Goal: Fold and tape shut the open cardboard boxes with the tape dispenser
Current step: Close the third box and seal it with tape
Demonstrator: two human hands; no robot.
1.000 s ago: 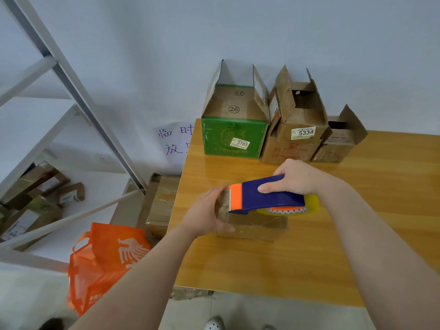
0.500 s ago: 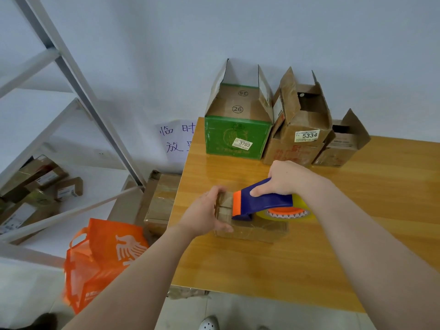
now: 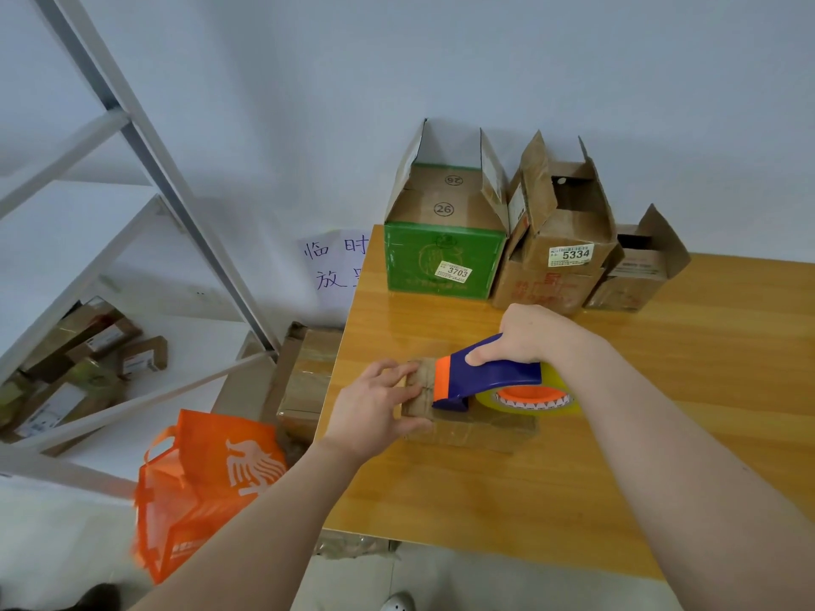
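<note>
While left hand [image 3: 374, 408] clasps small box [image 3: 478, 430] — right hand [image 3: 531, 332] grips tape dispenser [image 3: 491, 377].

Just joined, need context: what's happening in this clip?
A person is taping a small flat box on the table. The left hand holds the box's left end. The right hand grips the dispenser, whose front edge is on the box top near that end. Three open boxes stand along the wall, flaps up.

Flat brown cardboard box [image 3: 469, 429] on the bench [image 3: 661, 390], blue-and-orange tape dispenser [image 3: 489, 379] tilted upon it; three open-flapped boxes [image 3: 558, 280] stand behind.
</note>
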